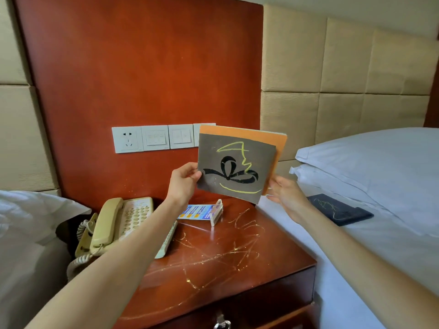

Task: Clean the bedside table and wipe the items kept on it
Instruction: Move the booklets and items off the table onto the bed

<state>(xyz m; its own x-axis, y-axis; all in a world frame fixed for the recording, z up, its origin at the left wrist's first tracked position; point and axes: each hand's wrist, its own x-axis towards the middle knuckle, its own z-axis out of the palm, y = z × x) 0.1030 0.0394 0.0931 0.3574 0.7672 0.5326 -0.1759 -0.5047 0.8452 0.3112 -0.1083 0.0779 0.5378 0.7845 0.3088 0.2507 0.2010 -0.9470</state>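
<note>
The left hand pinches the left edge of a grey-and-orange card, held upright in the air above the back edge of the bench. The right hand is spread open at the card's lower right corner; whether it touches is unclear. A telephone fills the bench's left side, a small card stand sits near the back, and the scratched front half lies bare. A dark booklet lies on the bed.

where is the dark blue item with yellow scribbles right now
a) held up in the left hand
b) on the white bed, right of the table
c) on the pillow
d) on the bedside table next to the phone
b: the dark blue item lies flat on the white bed sheet to the right of the bedside table, below the pillow and clear of both hands.
</note>
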